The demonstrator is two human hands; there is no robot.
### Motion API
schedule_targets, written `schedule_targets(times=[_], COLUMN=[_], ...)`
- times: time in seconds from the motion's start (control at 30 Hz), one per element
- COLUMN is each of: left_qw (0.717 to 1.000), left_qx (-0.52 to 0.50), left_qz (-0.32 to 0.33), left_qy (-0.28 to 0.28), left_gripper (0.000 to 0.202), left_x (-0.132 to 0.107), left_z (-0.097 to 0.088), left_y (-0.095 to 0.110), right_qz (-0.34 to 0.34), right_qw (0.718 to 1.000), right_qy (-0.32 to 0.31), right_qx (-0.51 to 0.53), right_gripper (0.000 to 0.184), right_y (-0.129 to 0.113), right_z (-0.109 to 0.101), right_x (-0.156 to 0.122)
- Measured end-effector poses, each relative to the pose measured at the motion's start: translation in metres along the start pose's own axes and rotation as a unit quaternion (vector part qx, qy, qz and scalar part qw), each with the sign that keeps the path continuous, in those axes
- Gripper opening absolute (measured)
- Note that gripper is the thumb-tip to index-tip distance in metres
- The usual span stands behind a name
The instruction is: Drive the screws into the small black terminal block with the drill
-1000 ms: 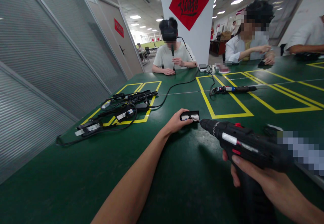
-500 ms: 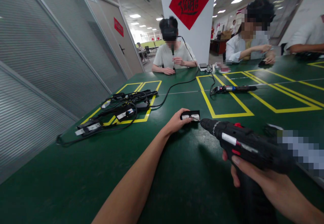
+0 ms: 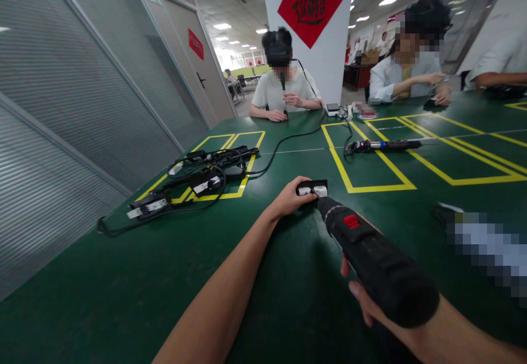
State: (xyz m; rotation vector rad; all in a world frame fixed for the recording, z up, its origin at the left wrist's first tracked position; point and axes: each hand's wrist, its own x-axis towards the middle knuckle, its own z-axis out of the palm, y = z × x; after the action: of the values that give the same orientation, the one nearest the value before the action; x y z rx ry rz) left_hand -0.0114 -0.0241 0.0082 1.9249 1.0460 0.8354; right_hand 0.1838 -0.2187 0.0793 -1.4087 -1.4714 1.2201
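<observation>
My left hand (image 3: 291, 196) is closed on the left end of a small black box-like part (image 3: 316, 184) with white pieces inside, held on the green table. A black cordless drill (image 3: 374, 254) with a red switch on top is gripped in my right hand (image 3: 370, 303); the drill body hides part of the fingers. The chuck points forward and left, and its tip is at the front of the black part, close to my left fingertips. Whether the bit touches the part I cannot tell.
Black cabled devices (image 3: 206, 174) lie within yellow tape at the left. A pen-shaped tool (image 3: 387, 145) with a cord lies further right. A pixelated object (image 3: 489, 243) lies at the right. Across the table a person (image 3: 284, 89) holds a screwdriver; another person (image 3: 411, 78) sits to the right.
My right hand has swung the drill left, so it now points more forward, its tip nearer the white pieces. My left hand still holds the black part in place.
</observation>
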Motion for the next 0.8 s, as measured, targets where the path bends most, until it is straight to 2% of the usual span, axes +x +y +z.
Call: schedule_targets(times=[0.1, 0.2, 0.37, 0.47, 0.8], left_qw=[1.0, 1.0, 1.0, 1.0, 1.0], left_qx=[-0.005, -0.008, 0.001, 0.0, -0.013], left_qz=[0.004, 0.013, 0.003, -0.001, -0.006], left_qy=[-0.003, 0.0, 0.002, 0.002, -0.01], left_gripper=[0.054, 0.053, 0.053, 0.053, 0.054], left_x=[0.0, 0.001, 0.002, 0.001, 0.001], left_z=[0.0, 0.001, 0.001, 0.001, 0.0], left_y=[-0.001, -0.002, -0.002, -0.001, 0.001], right_qz=[0.064, 0.108, 0.093, 0.107, 0.096], right_qw=[0.996, 0.991, 0.987, 0.986, 0.987], right_qy=[-0.036, -0.077, -0.129, -0.127, -0.124], right_qx=[0.046, 0.027, -0.013, -0.033, 0.042], right_gripper=[0.015, 0.014, 0.017, 0.02, 0.022], right_y=[0.004, 0.005, 0.008, 0.007, -0.001], right_z=[-0.002, -0.011, -0.019, -0.017, -0.019], right_x=[0.001, -0.003, -0.007, -0.006, -0.004])
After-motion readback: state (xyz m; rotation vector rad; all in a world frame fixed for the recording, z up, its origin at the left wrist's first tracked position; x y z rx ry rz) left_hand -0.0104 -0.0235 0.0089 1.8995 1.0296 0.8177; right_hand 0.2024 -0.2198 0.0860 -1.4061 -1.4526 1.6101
